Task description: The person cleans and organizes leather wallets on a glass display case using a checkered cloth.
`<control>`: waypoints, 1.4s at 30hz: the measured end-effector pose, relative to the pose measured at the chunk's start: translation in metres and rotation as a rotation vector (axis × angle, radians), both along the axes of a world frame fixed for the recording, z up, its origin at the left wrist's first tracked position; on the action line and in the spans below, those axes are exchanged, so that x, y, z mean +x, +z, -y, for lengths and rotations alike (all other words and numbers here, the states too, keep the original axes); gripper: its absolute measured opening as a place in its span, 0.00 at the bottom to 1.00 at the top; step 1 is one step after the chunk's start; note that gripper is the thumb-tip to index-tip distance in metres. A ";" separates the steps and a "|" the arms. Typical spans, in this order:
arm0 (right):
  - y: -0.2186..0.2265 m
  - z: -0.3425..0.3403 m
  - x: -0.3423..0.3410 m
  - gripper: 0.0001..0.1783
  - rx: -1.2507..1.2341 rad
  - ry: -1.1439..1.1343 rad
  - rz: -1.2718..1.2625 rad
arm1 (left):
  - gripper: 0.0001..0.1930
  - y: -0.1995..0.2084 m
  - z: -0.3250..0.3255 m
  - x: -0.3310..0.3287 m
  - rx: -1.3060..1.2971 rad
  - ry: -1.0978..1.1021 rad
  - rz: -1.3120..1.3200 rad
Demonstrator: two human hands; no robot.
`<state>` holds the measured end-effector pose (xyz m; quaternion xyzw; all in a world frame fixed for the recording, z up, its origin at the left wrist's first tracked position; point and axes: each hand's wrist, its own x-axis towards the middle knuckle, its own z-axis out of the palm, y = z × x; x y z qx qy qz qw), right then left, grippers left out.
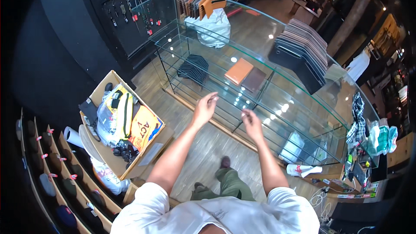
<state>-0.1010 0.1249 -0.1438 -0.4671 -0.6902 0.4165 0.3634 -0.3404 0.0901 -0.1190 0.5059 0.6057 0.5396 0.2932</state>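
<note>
My left hand (205, 109) reaches out in front of the glass display case (255, 141), its fingers slightly bent and nothing in them. Beside it on the right is my right hand (251, 123), loosely curled, with no object visible in it. Beyond my hands, inside the case, an orange-brown wallet (238, 71) lies on a glass shelf. Against it rests a dark brown wallet (254, 80). To their left stands a row of dark wallets (193, 68), closely set. Both hands look apart from these things.
On the case top stand a row of dark and grey wallets (301, 52) and a row of tan and brown wallets (203, 3). At left, a cardboard box (113, 78) holds bags and a yellow pouch. Cap shelves (60, 177) fill the lower left. Cables (320, 201) hang lower right.
</note>
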 end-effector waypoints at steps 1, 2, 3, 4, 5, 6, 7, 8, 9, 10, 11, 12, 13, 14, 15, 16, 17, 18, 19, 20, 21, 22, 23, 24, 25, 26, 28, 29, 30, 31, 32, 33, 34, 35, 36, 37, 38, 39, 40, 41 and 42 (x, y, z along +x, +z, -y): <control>-0.002 -0.012 0.008 0.17 -0.018 -0.033 -0.035 | 0.16 0.005 -0.016 0.006 -0.028 -0.008 -0.026; 0.006 -0.020 0.020 0.16 -0.006 -0.050 -0.041 | 0.18 0.013 -0.030 0.014 0.034 0.005 -0.124; 0.014 -0.025 0.033 0.16 0.007 -0.067 -0.045 | 0.18 0.019 -0.046 0.021 0.077 -0.009 -0.191; 0.022 -0.031 0.041 0.16 0.017 -0.071 -0.101 | 0.19 0.022 -0.067 0.022 0.123 -0.016 -0.261; 0.027 -0.038 0.051 0.16 0.006 -0.082 -0.128 | 0.22 0.016 -0.090 0.022 0.141 -0.004 -0.365; 0.031 -0.045 0.061 0.16 -0.008 -0.093 -0.149 | 0.24 0.009 -0.113 0.023 0.088 0.056 -0.437; 0.043 -0.047 0.071 0.16 -0.011 -0.106 -0.139 | 0.26 0.002 -0.135 0.025 0.032 0.117 -0.506; 0.042 -0.054 0.083 0.16 -0.019 -0.117 -0.142 | 0.34 0.000 -0.157 0.028 -0.088 0.104 -0.518; 0.041 -0.060 0.093 0.16 -0.023 -0.117 -0.163 | 0.37 -0.007 -0.176 0.028 -0.166 0.124 -0.559; 0.038 -0.067 0.103 0.16 -0.028 -0.118 -0.185 | 0.40 -0.016 -0.192 0.026 -0.245 0.144 -0.600; 0.036 -0.070 0.111 0.16 -0.044 -0.147 -0.167 | 0.44 -0.019 -0.203 0.026 -0.363 0.101 -0.627; 0.035 -0.074 0.117 0.16 -0.057 -0.163 -0.172 | 0.45 -0.023 -0.210 0.027 -0.436 0.095 -0.629; 0.033 -0.078 0.122 0.16 -0.079 -0.157 -0.150 | 0.46 -0.027 -0.216 0.026 -0.509 0.091 -0.632; 0.031 -0.081 0.125 0.16 -0.105 -0.146 -0.129 | 0.47 -0.043 -0.218 0.020 -0.456 0.110 -0.718; 0.022 -0.085 0.128 0.16 -0.088 -0.149 -0.128 | 0.46 -0.046 -0.221 0.017 -0.427 0.092 -0.671; 0.014 -0.086 0.130 0.15 -0.096 -0.148 -0.120 | 0.46 -0.049 -0.223 0.014 -0.400 0.076 -0.624; 0.011 -0.086 0.128 0.15 -0.101 -0.146 -0.110 | 0.41 -0.049 -0.223 0.014 -0.399 0.093 -0.672; 0.008 -0.086 0.124 0.14 -0.103 -0.142 -0.109 | 0.41 -0.049 -0.221 0.014 -0.401 0.081 -0.680; 0.005 -0.086 0.119 0.14 -0.135 -0.134 -0.126 | 0.35 -0.049 -0.218 0.012 -0.462 0.023 -0.357; 0.006 -0.085 0.112 0.13 -0.167 -0.127 -0.143 | 0.29 -0.049 -0.212 0.011 -0.517 -0.034 -0.034; 0.005 -0.084 0.103 0.13 -0.164 -0.106 -0.179 | 0.22 -0.048 -0.205 0.009 -0.565 -0.087 0.292; 0.006 -0.083 0.095 0.13 -0.158 -0.088 -0.154 | 0.20 -0.048 -0.197 0.006 -0.547 -0.039 0.302; 0.010 -0.083 0.085 0.13 -0.152 -0.070 -0.129 | 0.19 -0.049 -0.189 0.003 -0.528 0.008 0.312; 0.016 -0.080 0.073 0.14 -0.162 -0.088 -0.107 | 0.19 -0.047 -0.178 0.005 -0.443 -0.006 0.344; 0.022 -0.079 0.061 0.14 -0.120 -0.096 -0.090 | 0.19 -0.044 -0.167 0.004 -0.407 -0.020 0.366; 0.028 -0.077 0.051 0.14 -0.080 -0.114 -0.073 | 0.19 -0.031 -0.154 0.009 -0.377 -0.043 0.386; 0.038 -0.075 0.024 0.21 -0.065 -0.142 -0.025 | 0.21 -0.034 -0.127 0.004 -0.273 -0.115 0.403; 0.037 -0.071 0.013 0.24 -0.052 -0.193 -0.021 | 0.20 -0.023 -0.112 0.017 -0.250 -0.145 0.403; 0.030 -0.067 0.006 0.30 -0.081 -0.209 -0.028 | 0.21 -0.016 -0.097 0.028 -0.271 -0.195 0.421; 0.022 -0.065 -0.002 0.31 -0.182 -0.229 -0.163 | 0.23 -0.013 -0.086 0.038 -0.279 -0.289 0.431; 0.016 -0.061 -0.007 0.33 -0.278 -0.251 -0.300 | 0.24 -0.011 -0.077 0.047 -0.287 -0.385 0.441; 0.023 -0.050 -0.012 0.34 -0.349 -0.332 -0.420 | 0.25 -0.003 -0.065 0.057 -0.270 -0.441 0.380; 0.025 -0.041 -0.013 0.34 -0.345 -0.355 -0.417 | 0.26 0.004 -0.054 0.067 -0.250 -0.499 0.321; 0.026 -0.033 -0.012 0.34 -0.216 -0.410 -0.287 | 0.28 0.002 -0.046 0.071 -0.209 -0.552 0.319; 0.025 -0.022 -0.005 0.33 -0.092 -0.477 -0.152 | 0.28 0.011 -0.040 0.080 -0.251 -0.584 0.417; 0.013 -0.017 0.002 0.33 -0.137 -0.466 -0.232 | 0.28 0.021 -0.035 0.090 -0.297 -0.619 0.516; 0.023 -0.004 0.004 0.32 -0.221 -0.495 -0.373 | 0.28 0.029 -0.033 0.093 -0.401 -0.638 0.549; 0.042 0.010 0.003 0.32 -0.297 -0.524 -0.518 | 0.28 0.029 -0.032 0.099 -0.357 -0.682 0.620; 0.054 0.024 0.005 0.30 -0.328 -0.562 -0.589 | 0.30 0.029 -0.028 0.104 -0.400 -0.693 0.631; 0.063 0.035 0.012 0.29 -0.322 -0.538 -0.611 | 0.30 0.022 -0.030 0.113 -0.414 -0.711 0.733; 0.069 0.044 0.021 0.28 -0.314 -0.517 -0.635 | 0.30 0.021 -0.028 0.121 -0.443 -0.778 0.831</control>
